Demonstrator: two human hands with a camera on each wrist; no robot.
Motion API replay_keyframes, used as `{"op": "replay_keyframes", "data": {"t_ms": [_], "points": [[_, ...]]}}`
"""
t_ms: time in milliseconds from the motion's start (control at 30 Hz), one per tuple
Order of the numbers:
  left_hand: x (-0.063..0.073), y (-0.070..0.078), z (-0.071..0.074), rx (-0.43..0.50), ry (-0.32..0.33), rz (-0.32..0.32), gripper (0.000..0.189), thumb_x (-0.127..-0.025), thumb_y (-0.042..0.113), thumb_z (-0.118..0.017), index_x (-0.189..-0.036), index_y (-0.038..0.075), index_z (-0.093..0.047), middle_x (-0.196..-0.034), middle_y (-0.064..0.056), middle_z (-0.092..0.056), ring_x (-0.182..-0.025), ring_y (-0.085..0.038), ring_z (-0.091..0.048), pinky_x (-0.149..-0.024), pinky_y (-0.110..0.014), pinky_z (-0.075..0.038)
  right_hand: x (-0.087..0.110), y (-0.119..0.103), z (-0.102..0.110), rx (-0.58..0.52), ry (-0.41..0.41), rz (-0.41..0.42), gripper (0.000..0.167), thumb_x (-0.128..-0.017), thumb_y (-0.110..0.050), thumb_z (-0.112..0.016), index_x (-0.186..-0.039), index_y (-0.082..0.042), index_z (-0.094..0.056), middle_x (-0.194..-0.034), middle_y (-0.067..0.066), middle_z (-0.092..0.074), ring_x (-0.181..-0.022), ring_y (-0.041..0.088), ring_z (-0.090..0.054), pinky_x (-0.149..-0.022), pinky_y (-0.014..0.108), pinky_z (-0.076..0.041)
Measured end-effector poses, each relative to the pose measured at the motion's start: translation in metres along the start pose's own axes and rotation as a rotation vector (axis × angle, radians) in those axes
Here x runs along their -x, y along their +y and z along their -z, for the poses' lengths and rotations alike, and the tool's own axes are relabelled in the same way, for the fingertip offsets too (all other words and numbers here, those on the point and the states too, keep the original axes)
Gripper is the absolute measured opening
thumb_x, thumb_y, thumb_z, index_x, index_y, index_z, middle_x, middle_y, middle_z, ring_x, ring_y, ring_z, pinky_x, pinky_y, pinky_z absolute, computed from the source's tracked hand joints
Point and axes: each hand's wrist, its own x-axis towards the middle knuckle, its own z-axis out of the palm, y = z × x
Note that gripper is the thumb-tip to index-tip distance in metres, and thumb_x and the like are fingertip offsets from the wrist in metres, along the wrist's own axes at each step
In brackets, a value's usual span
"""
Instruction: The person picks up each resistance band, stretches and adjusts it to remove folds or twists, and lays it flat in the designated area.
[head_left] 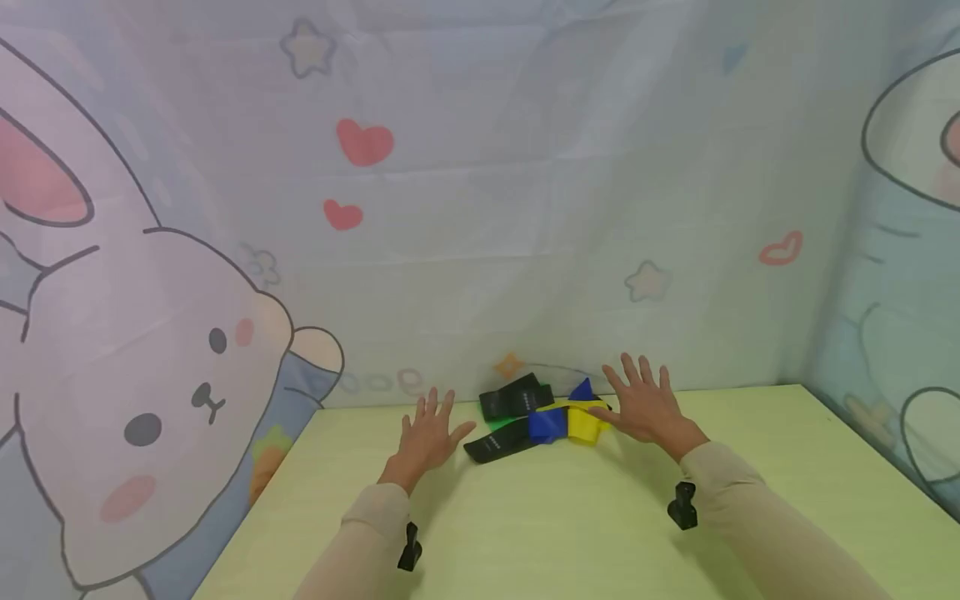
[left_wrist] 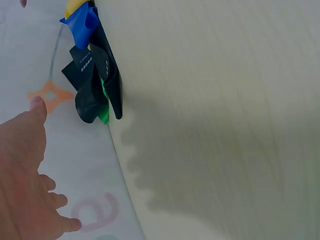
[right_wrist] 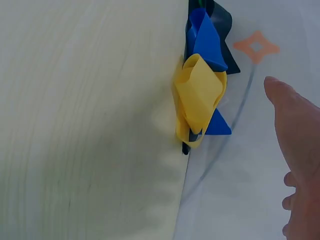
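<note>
A heap of flat, flexible bands lies at the back of the table. Black bands (head_left: 504, 442) with small white print, a blue band (head_left: 548, 425) and a yellow band (head_left: 583, 426) are tangled together. Some green band (left_wrist: 103, 111) shows between the black folds. To the left of the heap my left hand (head_left: 427, 437) hovers with spread fingers, holding nothing. My right hand (head_left: 643, 407) is spread at the heap's right side, its thumb overlapping the yellow band in the head view. In the right wrist view, that thumb stands apart from the yellow loop (right_wrist: 200, 95).
The pale yellow table (head_left: 525, 525) ends at a printed cloth backdrop (head_left: 480, 275) right behind the heap. More cloth with a cartoon rabbit (head_left: 165, 400) hangs on the left. Small black mounts (head_left: 682, 506) sit at both wrists.
</note>
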Motion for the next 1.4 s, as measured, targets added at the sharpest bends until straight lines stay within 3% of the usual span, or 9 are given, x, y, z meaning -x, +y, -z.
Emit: {"op": "replay_keyframes", "data": {"t_ms": [200, 400, 567, 733, 967, 1067, 1267, 1333, 1400], "points": [[0.002, 0.002, -0.004, 0.025, -0.011, 0.023, 0.077, -0.102, 0.054, -0.047, -0.159, 0.008, -0.024, -0.161, -0.026, -0.020, -0.144, -0.046, -0.027, -0.109, -0.067, -0.028, -0.007, -0.010, -0.003, -0.032, -0.006, -0.003, 0.085, -0.096, -0.060, -0.054, -0.157, -0.005, -0.031, -0.160, 0.030, -0.015, -0.145, 0.054, -0.012, -0.112, 0.071, -0.009], [0.000, 0.002, -0.008, -0.029, 0.016, 0.087, 0.071, -0.102, 0.047, -0.053, -0.155, 0.005, -0.032, -0.141, -0.030, -0.044, -0.122, -0.045, -0.052, -0.087, -0.057, -0.050, -0.015, -0.026, -0.012, -0.102, -0.031, 0.011, 0.081, -0.097, -0.055, -0.056, -0.155, -0.003, -0.032, -0.160, 0.030, -0.018, -0.144, 0.054, -0.015, -0.112, 0.071, -0.011], [-0.006, 0.003, -0.011, 0.034, -0.005, 0.101, 0.070, -0.102, 0.042, -0.057, -0.154, 0.004, -0.033, -0.141, -0.032, -0.043, -0.120, -0.046, -0.053, -0.087, -0.057, -0.050, -0.020, -0.037, -0.019, -0.124, -0.054, 0.036, 0.079, -0.099, -0.052, -0.055, -0.155, -0.001, -0.032, -0.156, 0.031, -0.026, -0.140, 0.054, -0.026, -0.110, 0.069, -0.022], [-0.010, 0.009, -0.016, 0.029, -0.026, 0.093, 0.071, -0.100, 0.041, -0.061, -0.153, 0.002, -0.036, -0.138, -0.032, -0.046, -0.116, -0.046, -0.056, -0.087, -0.056, -0.050, -0.025, -0.049, -0.026, -0.163, -0.118, 0.058, 0.078, -0.099, -0.049, -0.058, -0.152, 0.002, -0.034, -0.147, 0.031, -0.040, -0.131, 0.054, -0.038, -0.104, 0.065, -0.036], [-0.014, 0.016, -0.023, 0.055, -0.049, 0.098, 0.071, -0.097, 0.038, -0.066, -0.150, 0.001, -0.040, -0.135, -0.030, -0.051, -0.119, -0.046, -0.054, -0.093, -0.057, -0.047, -0.027, -0.061, -0.036, -0.189, -0.168, 0.094, 0.069, -0.097, -0.040, -0.064, -0.145, 0.005, -0.044, -0.139, 0.030, -0.046, -0.126, 0.056, -0.043, -0.101, 0.061, -0.042], [-0.015, 0.018, -0.024, 0.070, -0.057, 0.100, 0.071, -0.094, 0.036, -0.070, -0.148, 0.000, -0.042, -0.133, -0.029, -0.053, -0.120, -0.046, -0.054, -0.095, -0.056, -0.047, -0.026, -0.067, -0.037, -0.171, -0.147, 0.127, 0.063, -0.096, -0.036, -0.068, -0.140, 0.006, -0.050, -0.135, 0.028, -0.048, -0.121, 0.051, -0.048, -0.100, 0.059, -0.043], [-0.014, 0.021, -0.026, 0.072, -0.067, 0.083, 0.067, -0.091, 0.028, -0.076, -0.144, -0.002, -0.047, -0.131, -0.028, -0.055, -0.119, -0.046, -0.055, -0.094, -0.055, -0.048, -0.027, -0.081, -0.042, -0.105, -0.052, 0.199, 0.048, -0.093, -0.028, -0.072, -0.129, 0.001, -0.061, -0.119, 0.020, -0.051, -0.098, 0.035, -0.050, -0.081, 0.048, -0.050], [-0.013, 0.021, -0.026, 0.070, -0.074, 0.077, 0.066, -0.090, 0.026, -0.077, -0.142, -0.003, -0.049, -0.131, -0.028, -0.055, -0.119, -0.045, -0.055, -0.094, -0.055, -0.049, -0.028, -0.085, -0.045, -0.120, -0.047, 0.220, 0.044, -0.093, -0.025, -0.073, -0.127, 0.001, -0.063, -0.117, 0.019, -0.051, -0.096, 0.035, -0.050, -0.081, 0.046, -0.051], [-0.013, 0.022, -0.027, 0.064, -0.081, 0.072, 0.064, -0.089, 0.025, -0.078, -0.140, -0.003, -0.051, -0.130, -0.027, -0.057, -0.118, -0.045, -0.056, -0.092, -0.055, -0.050, -0.029, -0.088, -0.047, -0.143, -0.067, 0.229, 0.043, -0.094, -0.023, -0.072, -0.128, 0.002, -0.063, -0.123, 0.021, -0.051, -0.103, 0.038, -0.053, -0.088, 0.047, -0.051]]}}
